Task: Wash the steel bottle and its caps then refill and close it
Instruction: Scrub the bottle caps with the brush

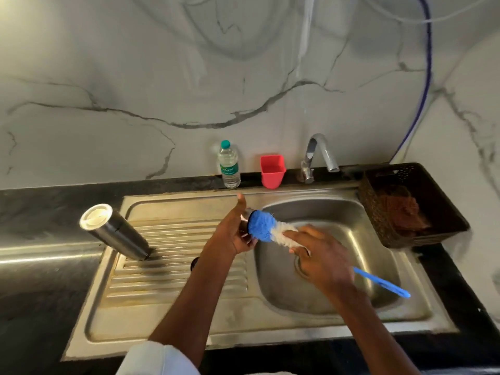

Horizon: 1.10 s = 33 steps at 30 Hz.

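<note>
Gripping steel cap [246, 215], left hand [234, 234]; right hand [322, 255] holds brush [266, 229].

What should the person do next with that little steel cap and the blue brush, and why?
Probably twist the bottle brush round inside the steel cap. The left hand grips the cap over the sink basin, the right hand holds the brush with its blue bristles pressed into the cap's mouth, and the tap shows no water, so rinsing likely comes after.

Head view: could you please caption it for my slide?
Left hand holds steel cap; right hand scrubs it with blue brush.
</note>
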Motion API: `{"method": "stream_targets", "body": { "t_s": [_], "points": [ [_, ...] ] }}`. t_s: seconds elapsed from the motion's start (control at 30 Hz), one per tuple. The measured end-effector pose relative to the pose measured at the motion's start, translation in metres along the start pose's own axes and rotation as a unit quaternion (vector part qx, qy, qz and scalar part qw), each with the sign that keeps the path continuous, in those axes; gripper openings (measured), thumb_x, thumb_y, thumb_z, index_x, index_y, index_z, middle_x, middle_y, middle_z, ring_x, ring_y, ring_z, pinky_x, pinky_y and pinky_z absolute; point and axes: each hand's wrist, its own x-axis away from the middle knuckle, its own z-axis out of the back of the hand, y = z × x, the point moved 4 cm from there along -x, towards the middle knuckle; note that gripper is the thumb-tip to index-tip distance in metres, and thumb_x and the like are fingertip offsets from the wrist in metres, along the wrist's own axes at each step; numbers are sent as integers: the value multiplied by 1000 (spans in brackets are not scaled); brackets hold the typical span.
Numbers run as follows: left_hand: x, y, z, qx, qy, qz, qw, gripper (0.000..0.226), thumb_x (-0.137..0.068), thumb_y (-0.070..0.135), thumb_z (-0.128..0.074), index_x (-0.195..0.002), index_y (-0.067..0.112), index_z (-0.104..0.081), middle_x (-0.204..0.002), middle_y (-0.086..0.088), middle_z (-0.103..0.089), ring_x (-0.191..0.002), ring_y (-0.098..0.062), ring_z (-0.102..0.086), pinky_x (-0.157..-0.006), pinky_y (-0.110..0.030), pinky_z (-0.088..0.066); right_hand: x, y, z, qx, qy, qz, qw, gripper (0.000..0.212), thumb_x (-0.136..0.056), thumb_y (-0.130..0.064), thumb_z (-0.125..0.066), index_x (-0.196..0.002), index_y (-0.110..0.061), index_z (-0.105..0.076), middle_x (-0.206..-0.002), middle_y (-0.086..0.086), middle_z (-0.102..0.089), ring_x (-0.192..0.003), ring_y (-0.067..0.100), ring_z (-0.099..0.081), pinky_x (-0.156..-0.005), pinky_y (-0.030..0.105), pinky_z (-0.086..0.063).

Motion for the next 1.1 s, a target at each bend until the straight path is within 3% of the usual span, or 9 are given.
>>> {"method": "stream_targets", "body": {
  "t_s": [0.1,0.2,0.23,0.43,0.53,0.63,0.77,0.93,1.1],
  "points": [
    [1,-4,-32,76,-33,-47,995,25,-93,32,-72,-89,8,-64,-84,-13,-71,-76,-27,-73,-71,-39,-64,-7,25,-6,-215,-48,-148,964,37,-84,-27,-82,-120,-33,-75,-103,-13,-75,-80,5,-66,-71,24,-51],
    [3,-4,-49,145,-114,-104,977,34,-80,24,-83,-107,6,-72,-103,-15,-74,-96,-29,-73,-86,-44,-64,-6,45,-15,-575,-200,-374,700,26,-92,-20,-72,-117,-12,-72,-90,11,-75,-41,5,-39,-36,17,-27],
    [4,-6,-52,147,-132,-114,974,45,-76,26,-90,-112,7,-73,-110,-16,-73,-103,-31,-71,-88,-45,-63,-6,53,-15,-583,-212,-369,691,25,-92,-19,-71,-117,-11,-72,-89,13,-74,-41,5,-34,-36,15,-23],
    [8,-15,-67,-41,102,-74,991,53,-91,55,-76,-96,3,-66,-82,-13,-67,-79,-23,-63,-71,-34,-56,-25,84,22,-158,-54,-100,981,45,-74,-33,-87,-113,-49,-73,-98,-25,-72,-87,0,-68,-79,31,-55],
    [10,-21,-80,44,58,-94,993,12,-92,13,-74,-93,4,-67,-65,-10,-71,-80,-28,-67,-81,-43,-60,-32,85,33,-193,-45,-86,976,41,-76,-29,-85,-113,-42,-74,-91,-22,-72,-80,-1,-68,-73,30,-57],
    [19,-21,-84,157,-29,-116,980,17,-81,6,-70,-98,4,-67,-82,-11,-71,-83,-26,-71,-91,-46,-62,-32,92,25,-430,-97,-179,880,31,-81,-7,-83,-108,-21,-78,-69,-18,-73,-53,-6,-61,-51,14,-49],
    [24,-22,-87,86,51,-105,989,52,-92,44,-78,-118,3,-59,-93,-17,-75,-88,-29,-72,-74,-42,-61,-29,98,22,-313,-61,-114,941,44,-71,-23,-91,-99,-53,-75,-97,-32,-71,-93,-4,-68,-88,31,-56],
    [14,-18,-75,119,62,-135,982,28,-93,7,-72,-119,16,-68,-77,-4,-63,-75,-17,-62,-92,-41,-57,-35,95,29,-283,-32,-49,957,45,-68,-21,-93,-100,-49,-77,-93,-31,-65,-84,-3,-65,-73,21,-52],
    [18,-28,-85,81,79,-102,988,43,-89,45,-80,-85,7,-60,-92,-16,-68,-91,-31,-70,-78,-42,-59,-37,102,36,-248,-22,-34,968,42,-71,-24,-91,-102,-49,-75,-96,-33,-65,-84,-5,-64,-73,27,-55]
  ]
}}
